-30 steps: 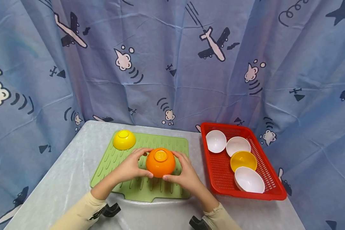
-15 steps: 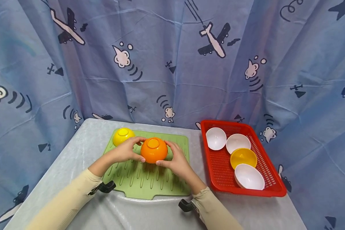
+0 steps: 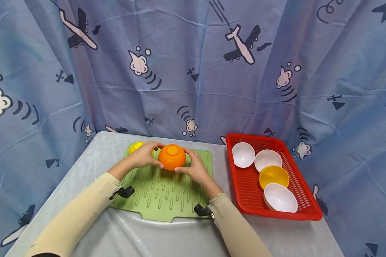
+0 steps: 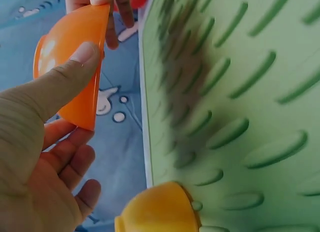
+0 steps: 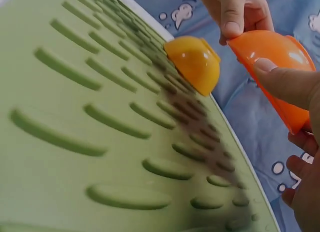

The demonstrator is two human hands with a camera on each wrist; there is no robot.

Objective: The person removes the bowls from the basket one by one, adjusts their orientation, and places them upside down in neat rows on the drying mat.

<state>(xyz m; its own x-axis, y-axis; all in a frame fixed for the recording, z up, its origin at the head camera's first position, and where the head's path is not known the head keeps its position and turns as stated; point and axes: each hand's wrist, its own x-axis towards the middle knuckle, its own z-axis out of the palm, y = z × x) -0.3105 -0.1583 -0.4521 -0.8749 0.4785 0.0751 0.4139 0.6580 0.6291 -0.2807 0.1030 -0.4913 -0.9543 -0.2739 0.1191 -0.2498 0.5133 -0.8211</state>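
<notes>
Above the green mat (image 3: 167, 201), toward its far edge, the left hand (image 3: 142, 156) and right hand (image 3: 195, 168) are clasping an overturned orange bowl (image 3: 172, 159).
It is likely weighing little, stiff but slick; opposite sides near the rim (image 4: 96, 106) are probably offering the best hold.

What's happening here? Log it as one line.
left hand: grips orange bowl; right hand: grips orange bowl; orange bowl: inverted, above green mat; yellow bowl: inverted on green mat; red basket: holds four bowls
</notes>
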